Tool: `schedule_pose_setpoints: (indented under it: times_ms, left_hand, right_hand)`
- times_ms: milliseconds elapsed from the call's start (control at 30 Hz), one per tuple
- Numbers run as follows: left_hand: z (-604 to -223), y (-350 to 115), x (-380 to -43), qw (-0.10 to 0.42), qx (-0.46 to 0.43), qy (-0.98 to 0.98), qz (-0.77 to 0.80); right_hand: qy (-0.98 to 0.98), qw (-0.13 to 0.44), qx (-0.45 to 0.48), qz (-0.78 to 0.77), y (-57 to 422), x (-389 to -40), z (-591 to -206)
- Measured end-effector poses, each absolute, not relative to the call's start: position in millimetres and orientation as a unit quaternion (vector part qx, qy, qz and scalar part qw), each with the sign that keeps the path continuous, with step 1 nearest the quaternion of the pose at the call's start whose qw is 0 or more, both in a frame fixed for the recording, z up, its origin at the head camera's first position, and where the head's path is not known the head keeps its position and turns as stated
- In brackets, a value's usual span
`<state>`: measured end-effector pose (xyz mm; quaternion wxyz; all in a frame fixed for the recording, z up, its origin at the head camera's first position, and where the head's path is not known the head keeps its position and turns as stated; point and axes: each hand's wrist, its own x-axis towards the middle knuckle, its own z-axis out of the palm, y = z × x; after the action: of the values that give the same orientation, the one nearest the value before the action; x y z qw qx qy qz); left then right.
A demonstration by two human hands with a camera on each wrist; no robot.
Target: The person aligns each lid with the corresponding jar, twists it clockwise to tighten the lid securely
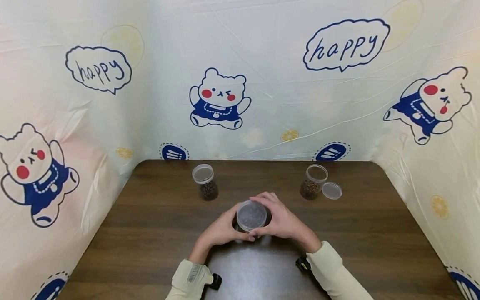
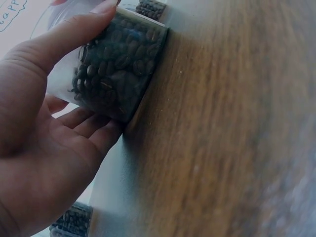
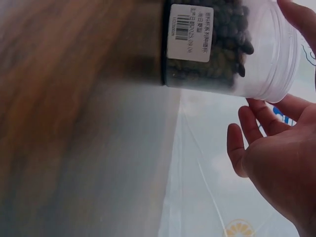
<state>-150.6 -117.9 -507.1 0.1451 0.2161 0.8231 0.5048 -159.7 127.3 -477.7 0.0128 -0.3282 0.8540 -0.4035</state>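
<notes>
A clear jar of dark coffee beans point(image 1: 251, 216) stands upright on the table, with a translucent lid over its mouth. My left hand point(image 1: 223, 227) holds the jar from the left, thumb at the front and fingers behind it. In the left wrist view, beans show through the jar wall point(image 2: 118, 64) below the thumb. My right hand point(image 1: 283, 218) grips around the rim and lid from the right, thumb in front, index finger behind. The right wrist view shows a white printed label point(image 3: 190, 33) on the jar; its other fingers are loosely bent, apart from the wall.
A lidded jar of dark beans point(image 1: 205, 183) stands at the back left of the brown wooden table point(image 1: 150, 233). At the back right stands an uncovered jar of browner beans point(image 1: 312, 185), its lid point(image 1: 332, 191) flat beside it. A printed curtain point(image 1: 262, 50) encloses the table.
</notes>
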Motion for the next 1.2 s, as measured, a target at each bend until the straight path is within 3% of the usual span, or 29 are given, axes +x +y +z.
schedule_pose_setpoints:
  times_ms: [567, 667, 933, 1200]
  left_hand:
    - [-507, -120, -150, 0.136, 0.226, 0.828, 0.494]
    - [-508, -119, -151, 0.134, 0.232, 0.829, 0.492]
    - [-508, -118, -152, 0.144, 0.218, 0.829, 0.494]
    - [-508, -118, -151, 0.142, 0.220, 0.823, 0.504]
  right_hand:
    - [0.896, -0.040, -0.228, -0.378, 107, -135, -478]
    - [0.896, -0.026, -0.211, -0.390, 105, -131, -478]
    - [0.834, 0.086, -0.251, -0.484, 126, -149, -480]
    - [0.824, 0.087, -0.276, -0.487, 130, -157, -484]
